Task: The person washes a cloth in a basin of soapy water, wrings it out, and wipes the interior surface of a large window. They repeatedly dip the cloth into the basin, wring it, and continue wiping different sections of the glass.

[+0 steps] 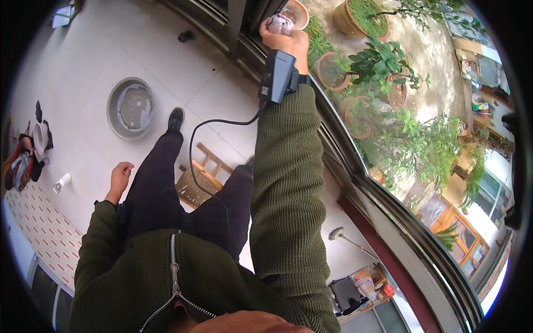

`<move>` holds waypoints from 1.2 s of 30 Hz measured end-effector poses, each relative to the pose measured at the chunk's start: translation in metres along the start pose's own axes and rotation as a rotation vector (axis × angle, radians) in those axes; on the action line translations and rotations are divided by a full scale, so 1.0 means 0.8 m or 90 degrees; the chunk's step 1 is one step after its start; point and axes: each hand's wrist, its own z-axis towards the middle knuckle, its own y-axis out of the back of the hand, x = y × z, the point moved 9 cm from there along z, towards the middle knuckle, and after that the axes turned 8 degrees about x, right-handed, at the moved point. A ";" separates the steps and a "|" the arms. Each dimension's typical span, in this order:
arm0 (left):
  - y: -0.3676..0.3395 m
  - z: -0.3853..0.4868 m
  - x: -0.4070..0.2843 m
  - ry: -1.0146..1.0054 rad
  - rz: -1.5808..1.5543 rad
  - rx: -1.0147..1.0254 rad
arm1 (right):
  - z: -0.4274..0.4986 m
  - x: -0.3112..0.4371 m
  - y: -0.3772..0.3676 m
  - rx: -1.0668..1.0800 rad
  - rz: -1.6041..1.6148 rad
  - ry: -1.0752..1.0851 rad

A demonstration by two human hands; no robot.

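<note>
My right hand (pixel 289 43) reaches up to the top of the view and grips a bunched, pale lilac cloth (pixel 280 25). It is at the dark metal window frame (pixel 250 50), next to the glass; whether the cloth touches the pane is hard to tell. A black box-shaped device (pixel 276 77) is strapped to that wrist, and a black cable (pixel 216 121) loops down from it in front of me. My left hand (pixel 120 178) hangs low beside my thigh, loosely curled, with nothing visible in it.
On the tiled floor stand a grey basin (pixel 110 112) of sudsy water and, between my legs, a wooden stool (pixel 200 183). A white cylindrical container (pixel 63 182) is at left. A long-handled mop or brush (pixel 336 233) lies lower right. Potted plants (pixel 377 62) stand outside.
</note>
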 end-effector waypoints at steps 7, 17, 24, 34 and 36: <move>0.020 0.020 0.008 0.007 0.056 0.002 | -0.219 0.271 0.143 -0.139 0.128 0.063; -0.037 0.052 -0.104 -0.121 -0.060 0.020 | -0.380 0.445 0.176 -0.413 -0.177 0.531; -0.023 -0.002 0.004 -0.020 -0.036 0.004 | -0.112 0.048 -0.045 -0.136 -0.120 0.155; 0.032 0.051 0.030 -0.004 0.022 0.001 | -0.351 0.329 0.102 -0.223 0.052 0.249; 0.024 0.062 -0.007 -0.036 0.027 0.007 | -0.473 0.419 0.109 -0.273 -0.115 0.523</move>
